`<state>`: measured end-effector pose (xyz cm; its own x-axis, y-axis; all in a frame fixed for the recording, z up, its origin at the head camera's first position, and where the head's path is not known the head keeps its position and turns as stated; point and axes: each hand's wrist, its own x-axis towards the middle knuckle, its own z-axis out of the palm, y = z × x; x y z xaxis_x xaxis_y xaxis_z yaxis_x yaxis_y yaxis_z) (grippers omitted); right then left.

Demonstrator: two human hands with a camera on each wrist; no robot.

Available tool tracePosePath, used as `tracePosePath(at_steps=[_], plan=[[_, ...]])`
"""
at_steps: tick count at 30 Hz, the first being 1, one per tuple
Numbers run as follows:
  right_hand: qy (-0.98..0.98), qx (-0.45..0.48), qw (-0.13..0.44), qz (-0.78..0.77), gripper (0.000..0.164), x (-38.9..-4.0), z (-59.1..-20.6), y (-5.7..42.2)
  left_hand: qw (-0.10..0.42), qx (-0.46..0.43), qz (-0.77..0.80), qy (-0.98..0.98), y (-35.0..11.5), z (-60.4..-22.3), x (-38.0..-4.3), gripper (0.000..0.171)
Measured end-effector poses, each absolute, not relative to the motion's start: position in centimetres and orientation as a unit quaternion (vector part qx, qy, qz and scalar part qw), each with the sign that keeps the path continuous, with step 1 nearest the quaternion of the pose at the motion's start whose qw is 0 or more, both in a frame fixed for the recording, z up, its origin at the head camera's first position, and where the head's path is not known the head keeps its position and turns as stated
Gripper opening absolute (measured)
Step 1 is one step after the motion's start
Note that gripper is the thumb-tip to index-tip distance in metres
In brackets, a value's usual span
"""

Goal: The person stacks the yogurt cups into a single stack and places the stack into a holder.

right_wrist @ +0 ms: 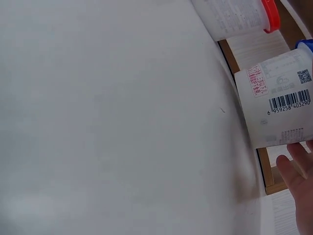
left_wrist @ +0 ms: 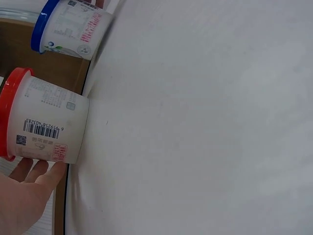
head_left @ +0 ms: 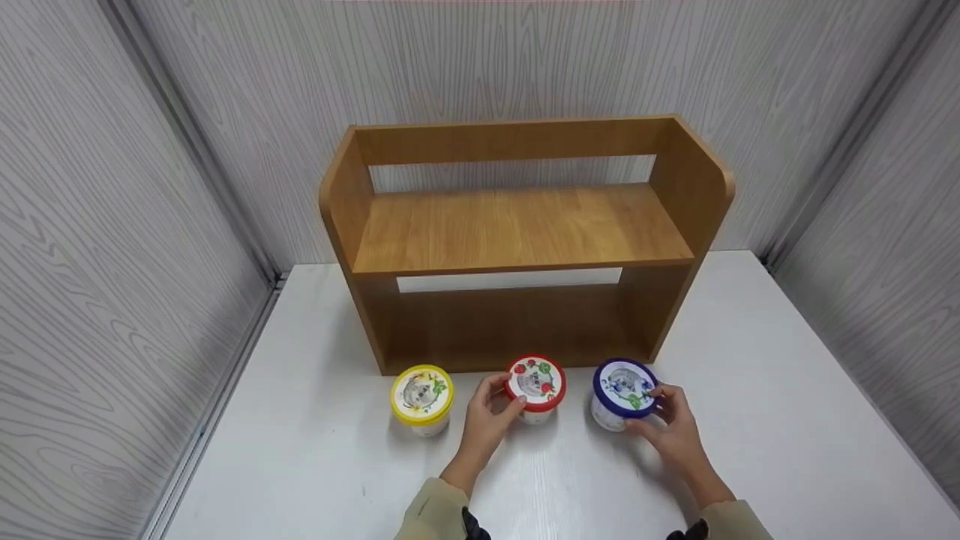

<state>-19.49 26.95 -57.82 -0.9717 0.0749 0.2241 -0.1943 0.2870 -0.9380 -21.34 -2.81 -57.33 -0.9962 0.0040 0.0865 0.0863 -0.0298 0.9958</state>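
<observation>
Head view showed left fingers (head_left: 491, 381) clamped on the red tub (head_left: 537, 386), right fingers (head_left: 670, 391) on the blue tub (head_left: 624, 390), both likely light, squeezable, best held mid-side.

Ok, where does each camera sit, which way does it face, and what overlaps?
Head: on the person's head, facing forward and down at shelf, yellow-lidded tub, red-lidded tub and blue-lidded tub; left fingers, right fingers and sleeves show.
Left wrist: on that wrist, facing the red-lidded tub's side, lid leftward; left fingers show, and apparently a sliver of the right fingers.
Right wrist: on that wrist, facing the blue-lidded tub's side, lid rightward; right fingers show.
Shared: both wrist views include red-lidded and blue-lidded tubs.
</observation>
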Motion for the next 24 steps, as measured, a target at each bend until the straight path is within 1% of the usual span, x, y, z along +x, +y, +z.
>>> tracePosePath(at_steps=[5,10,13,20,24], plan=[[-0.799,0.026,0.111,0.591,0.063,-19.5,-57.2,26.8,0.032,-0.031,-0.720,-0.693,-2.8,-57.4,-21.3,0.050],[-0.793,0.037,0.137,0.592,0.061,-19.7,-56.3,26.3,0.033,-0.027,-0.723,-0.689,-2.8,-57.5,-21.3,0.050],[-0.787,0.050,0.155,0.594,0.060,-19.6,-55.3,25.8,0.035,-0.028,-0.726,-0.686,-2.7,-57.5,-21.3,0.050],[-0.768,0.093,0.187,0.606,0.056,-18.5,-51.7,23.8,0.039,-0.035,-0.725,-0.687,-2.7,-57.7,-21.3,0.049],[-0.755,0.132,0.207,0.608,0.056,-18.5,-50.9,23.1,0.037,-0.039,-0.734,-0.677,-2.8,-57.8,-21.3,0.049]])
